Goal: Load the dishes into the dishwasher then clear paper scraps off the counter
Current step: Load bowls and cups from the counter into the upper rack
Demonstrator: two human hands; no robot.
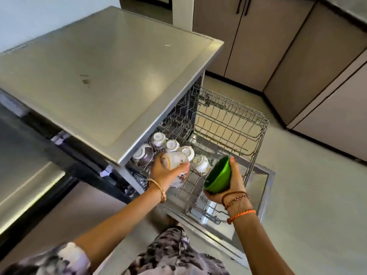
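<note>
A white cup (pixel 176 161) is gripped by the left hand (pixel 164 171), fingers and thumb curled round its sides, and is held low over the near left part of the pulled-out upper rack (pixel 256 139) of the dishwasher (pixel 268 179). Just beyond it, upturned white cups (pixel 186 151) are set in a row along the rack's left side, touching or nearly touching one another, with a dark bowl (pixel 146 156) tucked at the left end under the counter's edge. A green bowl (pixel 218 175) is held in the right hand (pixel 232 187), tilted on its side, the fingers wrapped over its rim and base; it is kept just beside the cup, above the rack's near middle. The right half of the rack is bare wire, bounded by a raised wire wall at the far and right edges. The dishwasher door (pixel 266 197) is lowered flat beneath the rack, its metal rim projecting to the right and toward the person. The steel counter (pixel 99 66) overhangs the rack's left side, its corner close above the cups. To the right, pale floor (pixel 309 205) lies open as far as the beige cabinets (pixel 297 56). A patterned sleeve (pixel 65 257) is seen at the bottom edge.
</note>
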